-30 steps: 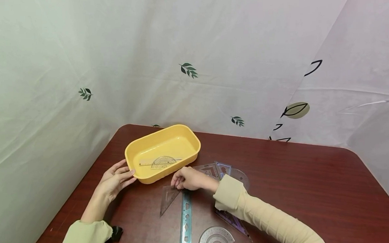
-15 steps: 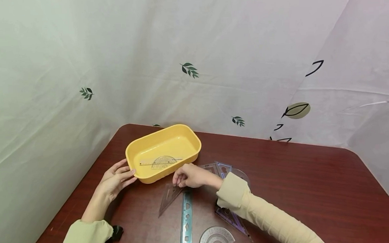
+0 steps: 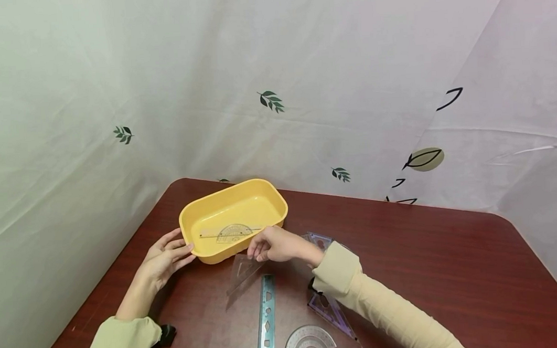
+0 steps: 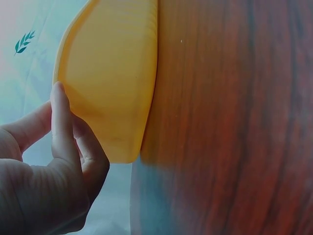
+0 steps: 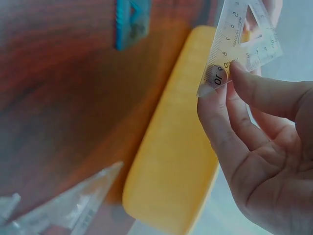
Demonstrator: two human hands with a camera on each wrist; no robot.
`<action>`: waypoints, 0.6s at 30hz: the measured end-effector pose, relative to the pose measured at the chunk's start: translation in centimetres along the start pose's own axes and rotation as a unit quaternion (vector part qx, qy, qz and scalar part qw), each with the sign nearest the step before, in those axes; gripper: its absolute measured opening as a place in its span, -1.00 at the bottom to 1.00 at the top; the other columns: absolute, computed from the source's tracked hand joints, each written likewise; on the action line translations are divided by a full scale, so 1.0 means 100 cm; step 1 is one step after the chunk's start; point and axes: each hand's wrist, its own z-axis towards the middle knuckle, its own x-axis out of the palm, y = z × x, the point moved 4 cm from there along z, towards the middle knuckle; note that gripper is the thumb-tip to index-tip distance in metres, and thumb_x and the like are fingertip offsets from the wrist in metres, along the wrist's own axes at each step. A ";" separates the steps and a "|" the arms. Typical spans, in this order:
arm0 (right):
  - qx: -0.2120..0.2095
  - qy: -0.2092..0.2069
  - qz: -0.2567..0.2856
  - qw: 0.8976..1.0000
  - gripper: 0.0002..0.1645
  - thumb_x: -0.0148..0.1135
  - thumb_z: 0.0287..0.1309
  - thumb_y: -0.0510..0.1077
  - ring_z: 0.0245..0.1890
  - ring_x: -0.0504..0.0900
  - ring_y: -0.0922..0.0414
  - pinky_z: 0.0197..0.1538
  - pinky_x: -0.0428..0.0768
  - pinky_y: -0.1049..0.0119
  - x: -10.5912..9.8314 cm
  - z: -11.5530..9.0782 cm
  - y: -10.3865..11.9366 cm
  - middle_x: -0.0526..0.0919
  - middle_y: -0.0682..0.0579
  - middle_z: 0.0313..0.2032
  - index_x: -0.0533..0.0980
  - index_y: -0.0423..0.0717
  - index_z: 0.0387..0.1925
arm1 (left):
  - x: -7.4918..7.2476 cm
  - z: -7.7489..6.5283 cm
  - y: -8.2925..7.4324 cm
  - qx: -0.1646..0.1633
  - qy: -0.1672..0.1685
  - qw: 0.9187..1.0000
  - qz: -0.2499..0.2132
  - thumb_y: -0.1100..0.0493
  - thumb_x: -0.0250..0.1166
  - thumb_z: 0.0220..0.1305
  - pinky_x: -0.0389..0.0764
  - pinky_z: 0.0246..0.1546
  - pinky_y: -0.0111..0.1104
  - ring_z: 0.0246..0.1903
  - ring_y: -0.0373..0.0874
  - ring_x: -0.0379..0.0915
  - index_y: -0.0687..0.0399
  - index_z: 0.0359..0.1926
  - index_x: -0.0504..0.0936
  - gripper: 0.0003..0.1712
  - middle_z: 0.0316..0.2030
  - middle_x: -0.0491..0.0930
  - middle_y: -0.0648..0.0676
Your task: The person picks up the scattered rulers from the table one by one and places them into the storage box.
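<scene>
The left hand (image 3: 162, 259) is spread, its fingers lightly bent and laid against the rim at the left end of the tray (image 3: 254, 211). By the right hand (image 3: 279, 245), a clear set square (image 5: 230, 54) is pinched between thumb and fingers. The set square is held above the worktop (image 3: 429, 260), at the tray's near side; whether the tray's wall is touched cannot be told.

The worktop's left edge is seen just beyond the left hand, and its back edge runs behind the tray, where a cloth (image 3: 348, 60) is hung. To the tray's right, a broad stretch of worktop is seen. In front of the tray, room is narrowed by a blue ruler (image 3: 266, 322), a protractor (image 3: 311, 340) and a purple triangle (image 3: 332, 315).

The narrow tip of the set square is pointed away from the tray, toward the near left, and its long edge is slanted along that line. The tray's long axis is angled, its right end set farther back than its left.
</scene>
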 end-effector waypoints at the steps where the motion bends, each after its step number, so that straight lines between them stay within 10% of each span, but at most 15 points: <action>1: -0.003 -0.003 0.002 1.000 -0.81 0.19 0.13 -0.49 -0.40 0.59 0.27 -0.30 0.59 0.58 -0.002 0.000 0.001 0.69 -0.07 -0.37 0.64 -0.25 -0.30 | 0.000 0.000 0.000 0.000 0.000 1.000 -0.001 0.42 0.22 0.26 0.71 -0.23 -0.47 -0.33 -0.30 0.62 0.20 0.50 -0.29 0.02 -0.28 0.52 -0.14; 18: -0.013 -0.041 0.020 0.999 -0.79 0.23 0.09 -0.48 -0.38 0.59 0.29 -0.28 0.62 0.54 -0.027 0.002 0.005 0.71 -0.09 -0.31 0.66 -0.26 -0.24 | -0.001 -0.001 -0.001 0.005 -0.003 1.000 -0.008 0.40 0.26 0.22 0.71 -0.21 -0.46 -0.32 -0.29 0.63 0.17 0.48 -0.21 0.01 -0.27 0.53 -0.15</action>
